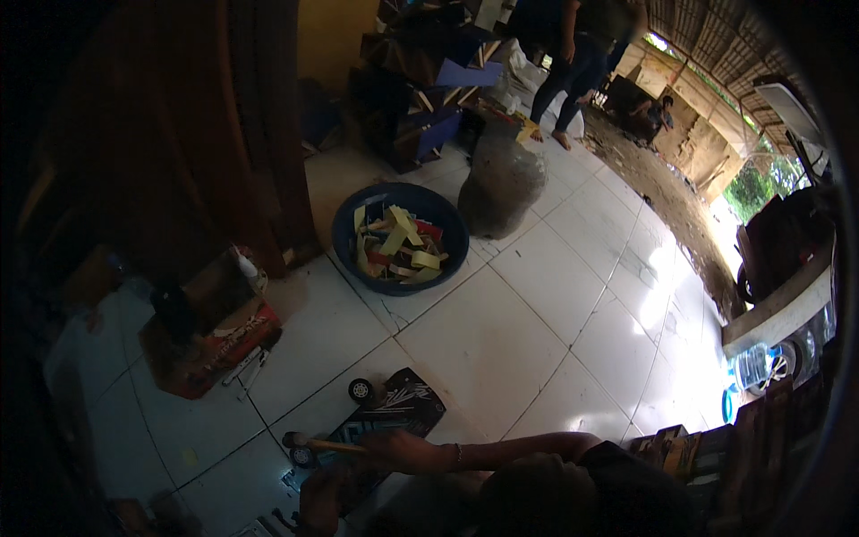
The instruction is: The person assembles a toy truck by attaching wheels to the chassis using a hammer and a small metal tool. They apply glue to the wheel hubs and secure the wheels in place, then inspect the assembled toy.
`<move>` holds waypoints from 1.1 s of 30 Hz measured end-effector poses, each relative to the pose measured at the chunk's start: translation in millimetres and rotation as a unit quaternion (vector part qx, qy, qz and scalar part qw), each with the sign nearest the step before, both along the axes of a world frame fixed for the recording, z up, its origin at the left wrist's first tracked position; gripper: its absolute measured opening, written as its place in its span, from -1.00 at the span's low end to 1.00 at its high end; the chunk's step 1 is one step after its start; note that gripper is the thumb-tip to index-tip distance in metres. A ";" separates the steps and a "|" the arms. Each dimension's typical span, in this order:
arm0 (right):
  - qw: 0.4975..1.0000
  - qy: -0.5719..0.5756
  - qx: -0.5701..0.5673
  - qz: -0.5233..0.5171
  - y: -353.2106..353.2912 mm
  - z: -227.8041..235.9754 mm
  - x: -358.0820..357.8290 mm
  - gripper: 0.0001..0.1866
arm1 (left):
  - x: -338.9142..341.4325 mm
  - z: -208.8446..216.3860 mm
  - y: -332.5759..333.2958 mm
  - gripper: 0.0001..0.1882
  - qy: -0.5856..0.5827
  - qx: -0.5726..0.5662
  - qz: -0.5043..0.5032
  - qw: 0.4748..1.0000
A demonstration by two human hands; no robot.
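Low in the view, my right hand [407, 450] is closed around the wooden handle of a hammer [333, 445], whose dark head points left. Just below the hammer is my left hand [322, 498], dim, its fingers bent together; what they pinch is hidden. Close by the hands are a small black wheel [302, 457] with a pale hub and a light-blue piece [291, 481]. Another such wheel [361, 390] sits farther off, beside a dark printed sheet or board [428, 394] with thin white sticks or nails on it.
A red cardboard box [259, 329] and metal tools [254, 365] are at left. Ahead stand a dark blue basin [341, 259] of coloured scraps, a filled plastic sack [506, 183] and stacked blue-and-wood pieces [438, 134]. A person [573, 72] stands beyond; another [660, 115] sits farther back.
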State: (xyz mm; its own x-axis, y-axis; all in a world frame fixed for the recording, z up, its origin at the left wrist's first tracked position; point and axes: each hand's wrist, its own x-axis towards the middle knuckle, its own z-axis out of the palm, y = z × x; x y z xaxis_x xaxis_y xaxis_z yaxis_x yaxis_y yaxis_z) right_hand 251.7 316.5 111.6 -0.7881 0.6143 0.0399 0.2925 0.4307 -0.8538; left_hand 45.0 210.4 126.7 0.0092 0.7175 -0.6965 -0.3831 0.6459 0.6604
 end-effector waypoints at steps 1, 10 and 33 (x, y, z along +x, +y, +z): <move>1.000 -0.008 0.007 -0.005 -1.1 -1.5 -1.2 -0.69 | 0.5 3.1 1.7 -0.82 0.020 -0.044 0.000 0.999; 0.981 -0.091 0.166 0.049 -5.7 -6.2 -9.4 -0.75 | 10.0 3.6 -4.5 -0.76 0.011 0.043 0.055 0.998; 0.956 -0.125 -0.239 -0.120 -16.5 -15.1 29.7 -0.82 | -92.1 -33.5 -83.1 -0.72 0.231 0.034 0.015 0.972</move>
State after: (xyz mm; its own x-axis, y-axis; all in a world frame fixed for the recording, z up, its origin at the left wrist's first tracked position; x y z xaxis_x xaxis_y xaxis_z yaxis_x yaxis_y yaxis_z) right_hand 281.4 300.0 96.5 -0.5713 0.6791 -0.4609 0.5539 -0.0954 -0.8271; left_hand -47.0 127.3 93.2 -0.3161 0.7565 -0.5725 -0.0535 0.5883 0.8069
